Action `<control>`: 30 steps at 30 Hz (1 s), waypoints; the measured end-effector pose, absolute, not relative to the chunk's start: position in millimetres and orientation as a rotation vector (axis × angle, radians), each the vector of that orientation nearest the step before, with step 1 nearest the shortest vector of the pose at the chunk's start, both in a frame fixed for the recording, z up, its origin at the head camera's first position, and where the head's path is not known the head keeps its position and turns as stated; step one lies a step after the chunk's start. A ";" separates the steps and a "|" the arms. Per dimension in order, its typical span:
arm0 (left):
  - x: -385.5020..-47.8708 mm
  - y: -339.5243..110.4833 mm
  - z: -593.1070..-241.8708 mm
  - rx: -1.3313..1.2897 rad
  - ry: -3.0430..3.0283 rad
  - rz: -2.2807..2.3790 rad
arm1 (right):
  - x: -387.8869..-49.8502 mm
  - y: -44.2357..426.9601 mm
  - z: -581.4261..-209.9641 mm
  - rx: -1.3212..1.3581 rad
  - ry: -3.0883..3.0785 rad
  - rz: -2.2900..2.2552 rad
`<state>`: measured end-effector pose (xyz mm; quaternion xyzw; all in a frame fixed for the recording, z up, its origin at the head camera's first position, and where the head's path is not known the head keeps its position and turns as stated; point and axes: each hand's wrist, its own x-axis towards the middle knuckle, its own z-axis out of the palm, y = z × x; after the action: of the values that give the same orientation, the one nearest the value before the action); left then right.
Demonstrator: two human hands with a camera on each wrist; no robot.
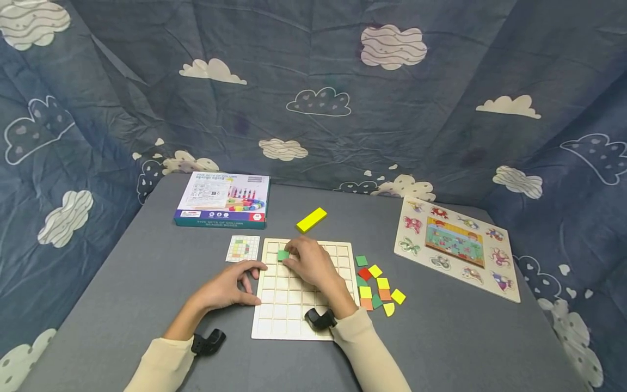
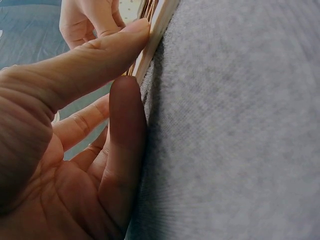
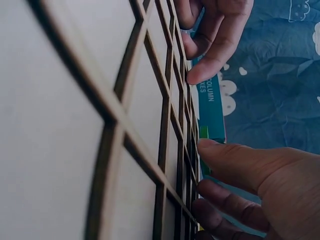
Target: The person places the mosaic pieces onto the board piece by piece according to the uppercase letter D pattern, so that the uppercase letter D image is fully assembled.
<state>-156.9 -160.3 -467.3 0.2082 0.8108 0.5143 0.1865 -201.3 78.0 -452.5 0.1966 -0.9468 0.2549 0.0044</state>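
At the board's (image 1: 279, 313) far left part, a green tile (image 1: 282, 255) is pinched between the thumb and forefinger of the right hand (image 1: 313, 264), though whether it is seated in a cell cannot be told, while the board's left edge is touched by thumb and fingertip of the left hand (image 1: 225, 286), which is loosely spread and grips nothing. Beyond the board's far left corner, a patterned card (image 1: 243, 249) is laid just in front of a box (image 1: 222, 201), on which "FIVE SETS OF COLUMN" can be read, its finer print being too small. Loose tiles (image 1: 383, 283) are scattered along the board's right side.
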 end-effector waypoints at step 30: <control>-157.8 -159.4 -466.8 0.574 2.282 1.446 | -200.7 78.5 -451.1 0.650 -2.998 0.707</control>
<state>-157.8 -159.4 -466.8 0.2042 0.8114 0.5141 0.1888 -200.7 78.5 -451.1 0.2063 -0.9524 0.2245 -0.0032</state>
